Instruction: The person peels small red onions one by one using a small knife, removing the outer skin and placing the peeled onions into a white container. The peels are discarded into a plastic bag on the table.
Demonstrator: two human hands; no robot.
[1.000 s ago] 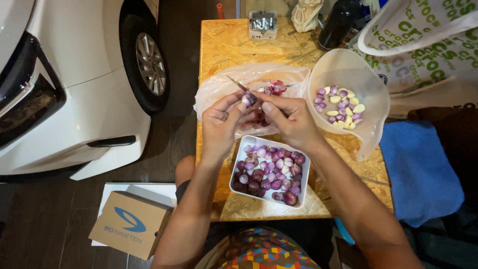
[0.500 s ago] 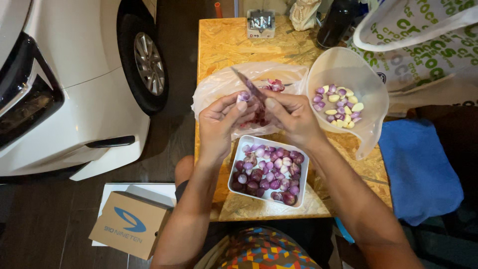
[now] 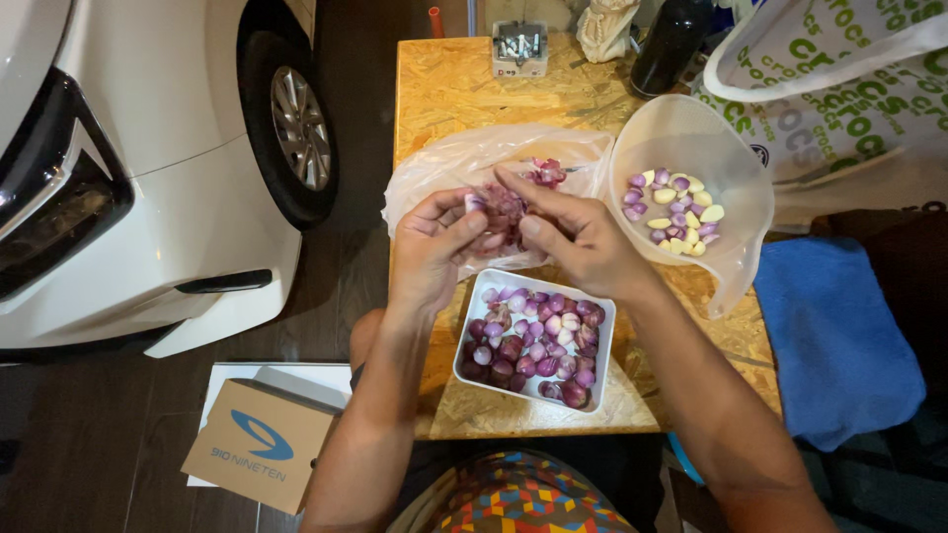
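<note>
Here, a small purple shallot (image 3: 481,203) is being pinched above the table (image 3: 444,89).

It is being gripped by the left hand (image 3: 430,247) and picked at by the right hand (image 3: 578,237) over the plastic bag (image 3: 434,168); light, firm, slippery-skinned, it is probably best gripped at its ends.

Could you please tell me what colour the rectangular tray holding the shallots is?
White: the tray, seen in the head view, sits on the table just below both hands.

chipboard table (image 3: 444,89), white tray (image 3: 472,347), plastic bag (image 3: 425,173), clear bowl (image 3: 736,168)
</note>
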